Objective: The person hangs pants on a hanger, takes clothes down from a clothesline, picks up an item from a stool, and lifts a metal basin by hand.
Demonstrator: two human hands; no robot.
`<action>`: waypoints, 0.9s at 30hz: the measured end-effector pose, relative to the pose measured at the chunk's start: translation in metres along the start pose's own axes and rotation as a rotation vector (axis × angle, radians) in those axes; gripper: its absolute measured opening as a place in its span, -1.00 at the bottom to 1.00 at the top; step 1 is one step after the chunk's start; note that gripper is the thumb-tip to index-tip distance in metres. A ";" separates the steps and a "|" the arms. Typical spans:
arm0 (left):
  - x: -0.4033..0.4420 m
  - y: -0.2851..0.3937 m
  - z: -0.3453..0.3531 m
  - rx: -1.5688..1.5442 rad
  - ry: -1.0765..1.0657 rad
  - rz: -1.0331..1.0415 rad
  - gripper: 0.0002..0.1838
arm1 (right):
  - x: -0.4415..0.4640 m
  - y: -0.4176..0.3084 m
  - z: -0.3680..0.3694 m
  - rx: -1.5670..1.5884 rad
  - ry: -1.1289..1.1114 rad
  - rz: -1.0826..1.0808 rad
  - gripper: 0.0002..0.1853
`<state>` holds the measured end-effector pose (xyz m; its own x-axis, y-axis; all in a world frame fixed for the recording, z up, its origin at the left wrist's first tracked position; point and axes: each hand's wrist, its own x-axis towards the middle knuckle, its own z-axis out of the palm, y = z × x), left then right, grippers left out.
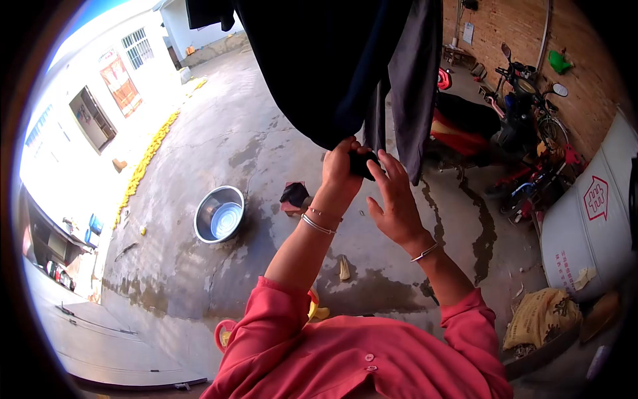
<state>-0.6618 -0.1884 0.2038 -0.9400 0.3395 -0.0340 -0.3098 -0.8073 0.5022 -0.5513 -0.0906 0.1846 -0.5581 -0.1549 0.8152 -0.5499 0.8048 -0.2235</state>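
A large black garment (pixel 312 60) hangs down from above in front of me. My left hand (pixel 339 169) is closed around its lower edge, and a small bunched black end (pixel 362 164) pokes out between my two hands. Just to the right, my right hand (pixel 397 203) has its fingers apart, with the fingertips at or very near that black end; whether they touch it I cannot tell. Behind the garment on the right hangs a dark grey piece of clothing (pixel 409 93). What the clothes hang from is out of view.
On the wet concrete floor stand a metal basin (pixel 220 214) and a small box with black cloth (pixel 294 197). At right are a red motorcycle (pixel 458 133), a large white metal container (pixel 588 206) and a yellow sack (pixel 541 319). Yellow cobs (pixel 147 166) line the left.
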 end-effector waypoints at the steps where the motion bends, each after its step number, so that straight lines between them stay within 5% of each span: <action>1: 0.001 -0.003 0.000 -0.074 -0.033 -0.057 -0.94 | 0.000 0.003 0.005 0.008 0.000 -0.007 -0.25; 3: -0.005 -0.008 0.003 -0.030 0.000 -0.149 -0.91 | 0.000 0.016 0.021 -0.279 0.012 -0.141 -0.29; 9: -0.030 -0.013 0.018 0.019 0.013 -0.121 -0.84 | 0.021 0.036 0.029 -0.256 0.207 -0.207 -0.40; 16: -0.028 -0.017 0.018 0.289 0.009 0.078 -0.81 | 0.033 0.041 0.034 -0.333 0.010 0.053 -0.77; 19: -0.017 -0.022 0.009 0.440 -0.054 0.198 -0.84 | 0.031 0.040 0.040 -0.344 -0.092 0.191 -0.76; 21: -0.012 -0.022 0.009 0.890 0.126 0.407 -0.86 | 0.032 0.046 0.041 -0.379 -0.127 0.203 -0.75; 27: -0.019 -0.018 0.006 0.781 -0.015 0.512 -0.83 | 0.034 0.037 0.036 -0.198 -0.066 0.152 -0.65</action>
<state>-0.6369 -0.1770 0.2008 -0.9319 0.0423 0.3601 0.3306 -0.3090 0.8918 -0.6135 -0.0867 0.1846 -0.6679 -0.0559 0.7422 -0.3280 0.9172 -0.2260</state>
